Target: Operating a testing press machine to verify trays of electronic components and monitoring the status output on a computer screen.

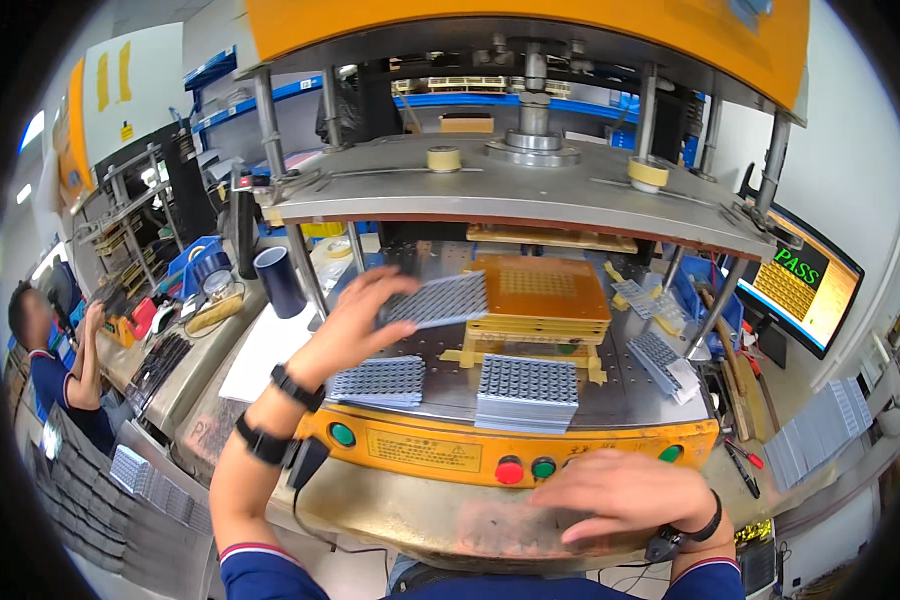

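My left hand (352, 318) grips the left edge of a thin blue-grey panel (440, 300) patterned with rows of small cells. The panel is tilted and hangs just left of an amber test fixture (545, 290) on the metal bed of a press. Below my left hand lies a low stack of similar panels (378, 382). A taller stack of panels (526, 385) stands in front of the fixture. Low at the right, my right hand (620, 490) is over the bench's front edge by the buttons, its fingers stretched out and holding nothing.
The press's heavy plate (520, 190) hangs above the bed on metal posts. A red button (509, 470) and several green ones line its yellow front. More panels (660, 362) lie at the bed's right; a monitor (805, 280) stands beyond. A co-worker (65, 370) sits far left.
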Motion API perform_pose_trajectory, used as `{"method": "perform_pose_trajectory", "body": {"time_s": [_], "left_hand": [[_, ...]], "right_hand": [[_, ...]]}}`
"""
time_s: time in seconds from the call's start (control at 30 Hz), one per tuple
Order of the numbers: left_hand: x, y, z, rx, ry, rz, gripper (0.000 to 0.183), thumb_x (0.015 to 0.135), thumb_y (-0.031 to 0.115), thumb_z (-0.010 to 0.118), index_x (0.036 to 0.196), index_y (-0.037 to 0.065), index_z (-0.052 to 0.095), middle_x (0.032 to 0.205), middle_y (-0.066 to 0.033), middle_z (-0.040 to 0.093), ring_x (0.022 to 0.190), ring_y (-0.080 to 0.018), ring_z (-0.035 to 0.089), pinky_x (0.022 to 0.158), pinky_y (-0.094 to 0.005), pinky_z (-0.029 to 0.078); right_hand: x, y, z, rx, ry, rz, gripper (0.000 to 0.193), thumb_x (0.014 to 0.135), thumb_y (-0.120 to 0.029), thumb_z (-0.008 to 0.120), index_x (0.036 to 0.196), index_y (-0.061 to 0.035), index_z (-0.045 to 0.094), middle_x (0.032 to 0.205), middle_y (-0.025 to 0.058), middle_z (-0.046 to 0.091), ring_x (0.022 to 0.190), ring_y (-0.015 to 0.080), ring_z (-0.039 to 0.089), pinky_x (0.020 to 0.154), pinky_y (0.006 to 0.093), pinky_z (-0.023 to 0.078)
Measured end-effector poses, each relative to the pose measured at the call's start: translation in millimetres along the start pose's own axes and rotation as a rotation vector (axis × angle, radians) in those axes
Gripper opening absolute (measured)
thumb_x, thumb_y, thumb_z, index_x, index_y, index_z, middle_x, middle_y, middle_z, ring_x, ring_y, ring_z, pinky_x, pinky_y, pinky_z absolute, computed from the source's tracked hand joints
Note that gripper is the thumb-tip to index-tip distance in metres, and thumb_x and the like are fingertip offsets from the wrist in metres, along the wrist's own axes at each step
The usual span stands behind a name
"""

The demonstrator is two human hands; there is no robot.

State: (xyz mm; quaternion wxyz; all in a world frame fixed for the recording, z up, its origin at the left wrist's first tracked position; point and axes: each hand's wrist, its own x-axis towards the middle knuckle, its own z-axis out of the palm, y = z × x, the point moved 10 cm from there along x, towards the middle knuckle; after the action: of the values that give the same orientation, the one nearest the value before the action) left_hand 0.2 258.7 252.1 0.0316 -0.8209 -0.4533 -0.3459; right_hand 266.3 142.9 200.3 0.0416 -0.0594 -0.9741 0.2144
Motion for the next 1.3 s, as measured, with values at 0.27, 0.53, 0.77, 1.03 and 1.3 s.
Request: {"method": "perform_pose_trajectory", "body": {"time_s": [0.27,0.53,0.77,1.03,1.3], "left_hand": [[-142.0,3.7,-4.3,0.197,-0.101,-0.211,0.048,0.089,0.041,0.067,0.126,0.011,0.060,0.146,-0.0121,0.050,0.146,-0.0381,0.031,0.119,-0.0605,0.018],[-240.6,73.0,55.9,0.193,0.149,-0.272,0.032,0.081,0.033,0.066,0.105,0.013,0.066,0.131,-0.0116,0.058,0.135,-0.0366,0.043,0.115,-0.0580,0.026],[-260.2,60.2,51.6,0.118,0.324,-0.377,0.023,0.082,0.026,0.061,0.095,0.008,0.065,0.115,-0.0117,0.062,0.120,-0.0384,0.052,0.101,-0.0528,0.038],[-254.5,65.1,54.8,0.139,0.345,-0.374,0.018,0.085,0.025,0.060,0.090,0.007,0.064,0.112,-0.0113,0.062,0.118,-0.0377,0.053,0.098,-0.0504,0.040],[-250.9,69.8,50.7,0.126,0.336,-0.366,0.016,0.086,0.023,0.060,0.087,0.008,0.064,0.108,-0.0110,0.063,0.114,-0.0373,0.056,0.096,-0.0500,0.041]], "right_hand": [[36.6,59.7,-71.8,-0.340,0.460,0.101,0.041,0.090,-0.038,0.072,0.119,-0.0097,0.067,0.125,0.0095,0.066,0.118,0.0315,0.060,0.101,0.0423,0.045],[52.2,97.0,-67.2,-0.483,0.283,0.335,0.055,0.084,-0.051,0.073,0.124,-0.0140,0.066,0.120,0.0070,0.069,0.115,0.0281,0.061,0.099,0.0405,0.043],[60.1,128.8,-114.0,-0.179,0.441,0.342,0.043,0.094,-0.041,0.066,0.126,-0.0129,0.067,0.135,0.0109,0.064,0.120,0.0300,0.061,0.108,0.0474,0.038],[68.9,213.3,-132.4,-0.565,0.460,0.419,0.036,0.098,-0.038,0.060,0.130,-0.0235,0.066,0.148,0.0026,0.054,0.126,0.0265,0.055,0.104,0.0480,0.036],[74.0,217.1,-130.4,-0.561,0.453,0.427,0.036,0.098,-0.040,0.060,0.131,-0.0279,0.066,0.147,0.0033,0.055,0.127,0.0255,0.053,0.108,0.0437,0.033]]}}
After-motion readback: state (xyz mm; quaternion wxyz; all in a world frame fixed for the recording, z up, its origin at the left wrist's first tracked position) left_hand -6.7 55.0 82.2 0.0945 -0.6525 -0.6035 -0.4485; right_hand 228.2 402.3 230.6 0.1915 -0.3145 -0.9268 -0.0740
